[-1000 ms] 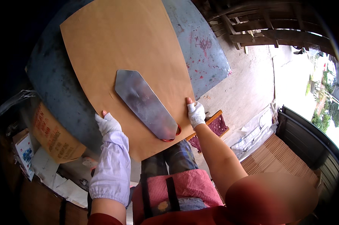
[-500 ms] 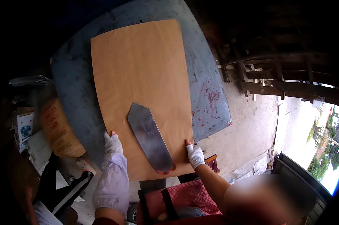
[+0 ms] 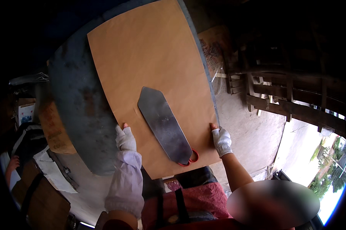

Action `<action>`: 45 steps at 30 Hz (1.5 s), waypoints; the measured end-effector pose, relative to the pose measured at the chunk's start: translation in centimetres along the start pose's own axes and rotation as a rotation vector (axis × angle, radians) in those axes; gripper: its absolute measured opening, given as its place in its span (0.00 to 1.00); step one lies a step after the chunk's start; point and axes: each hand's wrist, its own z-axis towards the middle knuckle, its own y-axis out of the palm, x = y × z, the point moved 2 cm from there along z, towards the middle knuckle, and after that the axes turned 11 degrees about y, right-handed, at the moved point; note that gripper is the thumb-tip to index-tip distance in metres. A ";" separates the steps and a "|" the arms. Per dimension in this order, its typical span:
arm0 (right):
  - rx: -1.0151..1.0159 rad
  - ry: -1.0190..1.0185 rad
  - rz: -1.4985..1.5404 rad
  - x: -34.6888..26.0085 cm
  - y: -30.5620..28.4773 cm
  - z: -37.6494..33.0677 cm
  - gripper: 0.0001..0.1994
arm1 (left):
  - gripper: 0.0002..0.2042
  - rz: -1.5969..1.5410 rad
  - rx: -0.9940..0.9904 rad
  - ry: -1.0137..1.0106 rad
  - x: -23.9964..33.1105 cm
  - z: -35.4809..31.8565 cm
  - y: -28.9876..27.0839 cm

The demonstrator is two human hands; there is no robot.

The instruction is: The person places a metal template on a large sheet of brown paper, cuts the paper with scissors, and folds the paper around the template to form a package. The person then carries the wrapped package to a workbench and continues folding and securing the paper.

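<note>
A large brown paper sheet (image 3: 150, 53) lies over a dark blue-grey tabletop (image 3: 75, 103), its near end reaching past the edge toward me. My left hand (image 3: 126, 138), in a white fingerless glove, grips its left edge with the thumb on top. At the right edge my gloved right hand (image 3: 221, 140) holds it the same way. Resting on the paper between them is a flat grey metal plate (image 3: 163, 124) with a pointed far end. Red loop handles (image 3: 195, 155), seemingly of scissors, stick out from beneath the plate's near end; their other part is hidden.
Dark wooden slats (image 3: 272, 92) stand at the right beside a concrete floor (image 3: 249, 142). An orange-brown sack (image 3: 56, 130) sits left of the table, another printed sack (image 3: 215, 46) beyond its right side. Another person's hand (image 3: 14, 163) shows at far left.
Both my hands and the paper have shifted to the right, with the plate and red handles riding along. The paper now covers the table's right part. The person at left has changed posture.
</note>
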 end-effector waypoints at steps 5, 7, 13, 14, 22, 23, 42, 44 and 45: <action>0.037 -0.028 -0.007 -0.4 0.4 1.7 0.39 | 0.30 0.042 0.046 0.043 2.7 2.3 0.3; 0.077 -0.047 -0.001 -0.2 0.9 2.5 0.39 | 0.29 0.083 -0.002 0.052 3.6 3.1 -0.1; 0.482 -0.660 -0.281 1.7 -0.6 -6.6 0.35 | 0.27 0.079 0.150 0.616 -2.9 -2.9 -6.2; 0.362 -0.736 -0.228 3.6 -0.7 -9.3 0.33 | 0.23 0.177 0.054 0.669 -4.5 -6.1 -7.9; -0.625 -0.695 -0.923 11.6 -3.0 -23.1 0.17 | 0.26 0.166 -0.991 0.744 -12.9 -28.0 -15.2; -0.625 -0.729 -0.934 13.4 -1.8 -22.9 0.16 | 0.26 0.134 -0.867 0.745 -13.5 -28.7 -15.1; -0.158 -1.512 -0.512 13.9 7.3 -4.9 0.14 | 0.25 0.165 -0.569 1.172 -18.6 -17.4 -4.7; -0.078 -1.530 -0.530 15.7 8.8 -3.5 0.14 | 0.24 0.153 -0.448 1.192 -19.9 -18.3 -2.9; -0.054 -1.544 -0.528 16.0 9.2 -3.1 0.13 | 0.24 0.154 -0.433 1.224 -20.4 -18.8 -2.1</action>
